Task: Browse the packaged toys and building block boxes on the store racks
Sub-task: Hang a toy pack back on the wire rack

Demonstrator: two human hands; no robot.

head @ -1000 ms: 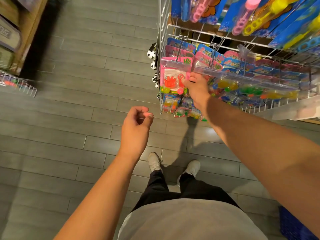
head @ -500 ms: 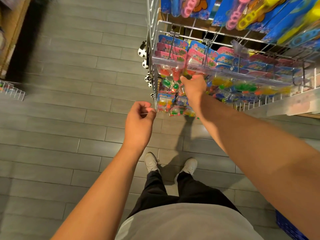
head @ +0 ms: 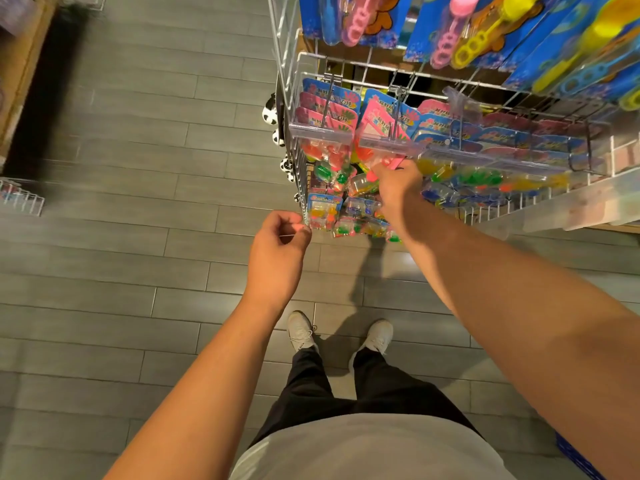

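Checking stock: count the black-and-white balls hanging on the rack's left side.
4: top ball, second ball, third ball, lowest ball, in a column down the wire rack's left edge. More may be hidden behind it.
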